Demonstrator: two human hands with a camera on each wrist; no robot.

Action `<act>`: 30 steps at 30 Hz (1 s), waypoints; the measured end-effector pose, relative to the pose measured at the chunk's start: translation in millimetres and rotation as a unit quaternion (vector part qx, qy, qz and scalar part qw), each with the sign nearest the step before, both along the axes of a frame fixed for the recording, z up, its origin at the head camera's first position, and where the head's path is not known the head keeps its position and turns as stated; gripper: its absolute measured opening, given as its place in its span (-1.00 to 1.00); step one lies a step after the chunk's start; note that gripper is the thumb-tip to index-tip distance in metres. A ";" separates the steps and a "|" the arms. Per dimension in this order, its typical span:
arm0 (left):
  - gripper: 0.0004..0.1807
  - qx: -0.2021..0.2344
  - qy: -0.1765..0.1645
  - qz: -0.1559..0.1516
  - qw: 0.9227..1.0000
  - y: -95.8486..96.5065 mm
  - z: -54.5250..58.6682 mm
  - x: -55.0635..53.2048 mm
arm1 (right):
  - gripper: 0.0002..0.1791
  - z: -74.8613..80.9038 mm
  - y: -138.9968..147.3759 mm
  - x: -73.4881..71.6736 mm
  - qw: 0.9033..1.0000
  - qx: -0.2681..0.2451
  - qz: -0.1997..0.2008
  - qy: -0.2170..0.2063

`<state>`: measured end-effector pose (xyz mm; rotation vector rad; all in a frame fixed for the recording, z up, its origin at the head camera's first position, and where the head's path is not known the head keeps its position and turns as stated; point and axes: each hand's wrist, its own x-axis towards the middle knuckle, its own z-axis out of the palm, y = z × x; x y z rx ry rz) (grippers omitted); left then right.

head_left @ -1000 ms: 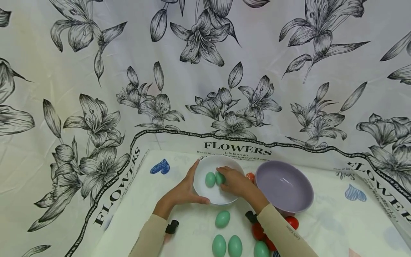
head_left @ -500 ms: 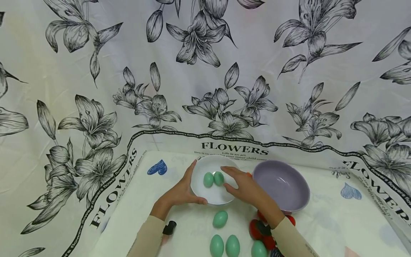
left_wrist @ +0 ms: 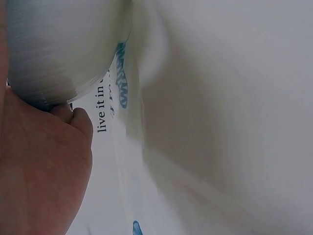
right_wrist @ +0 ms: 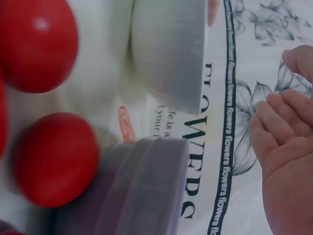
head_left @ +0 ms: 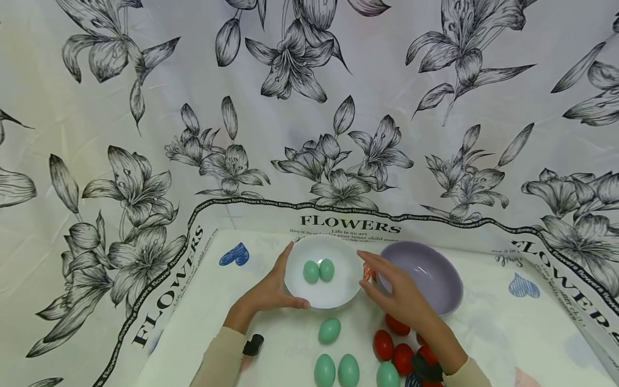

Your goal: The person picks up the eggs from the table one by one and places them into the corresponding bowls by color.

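Observation:
In the head view a white bowl (head_left: 333, 294) holds two green eggs (head_left: 311, 272) lying side by side. My left hand (head_left: 263, 291) grips its left side, thumb along the near edge; the left wrist view shows fingertips curled against the outer wall of the bowl (left_wrist: 66, 44). Beside the bowl's right rim is my right hand (head_left: 398, 287), holding nothing, thumb and fingers spread apart. That hand (right_wrist: 291, 152) also appears with relaxed fingers in the right wrist view. Just behind it, partly covered, stands a purple bowl (head_left: 427, 271).
More green eggs (head_left: 330, 330) lie in front of the white bowl. Several red eggs (head_left: 383, 345) cluster near the purple bowl, some hidden under my right forearm. A flower-printed cloth (head_left: 338, 161) rises behind the table.
My right hand has let go of a green egg inside the white bowl and drawn back to the right, past the rim. My left hand keeps its grip on the bowl.

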<state>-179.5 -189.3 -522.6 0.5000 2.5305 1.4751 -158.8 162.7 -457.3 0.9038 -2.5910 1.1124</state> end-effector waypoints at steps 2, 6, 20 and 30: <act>0.73 -0.002 0.001 0.001 1.000 -0.1 0.3 -0.2 | -0.24 -2.7 4.2 4.1 1.000 -0.003 -0.005 -0.001; 0.74 -0.007 0.006 0.003 1.000 -0.6 0.1 -2.8 | -0.16 -7.4 9.7 15.4 1.000 -0.001 -0.008 -0.011; 0.74 0.000 0.002 0.000 1.000 1.6 3.1 0.5 | 0.06 -27.7 12.5 75.3 0.981 0.012 0.028 -0.191; 0.72 -0.004 -0.006 0.004 1.000 1.4 2.7 1.7 | 0.08 -36.1 5.2 97.5 0.946 0.096 0.081 -0.297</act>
